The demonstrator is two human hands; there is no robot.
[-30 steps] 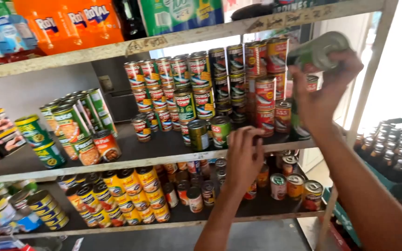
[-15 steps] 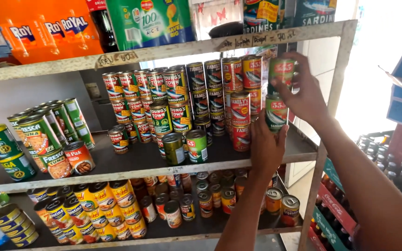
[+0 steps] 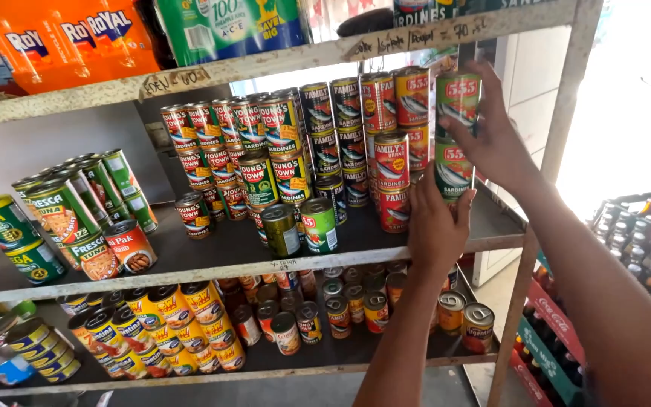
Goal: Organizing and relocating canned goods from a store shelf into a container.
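Right hand (image 3: 491, 139) is raised at the right end of the middle shelf (image 3: 212, 271), fingers wrapped around a green can (image 3: 457, 98) with a fish picture, held upright directly above a second green can (image 3: 452, 172); whether the two cans touch cannot be told. Left hand (image 3: 437, 226) is lower, fingers closed around the foot of that lower can, which stands at the shelf's right end just beside a red can stack (image 3: 392, 181). Behind and to the left, rows of stacked red and green tins fill the back of the shelf. Two loose tins (image 3: 301, 224) stand apart near the front edge, one dark, one green. Further left, a slanted row of green cans (image 3: 77, 203) leans on its side, with a red-labelled tin (image 3: 129, 247) at its foot. The shelf below carries yellow cans (image 3: 160, 324) on the left and small mixed tins (image 3: 356, 309) on the right. Orange bottle packs (image 3: 62, 38) sit on the top shelf. A bottle crate (image 3: 634, 249) stands at the far right, beyond the frame post (image 3: 551, 151).
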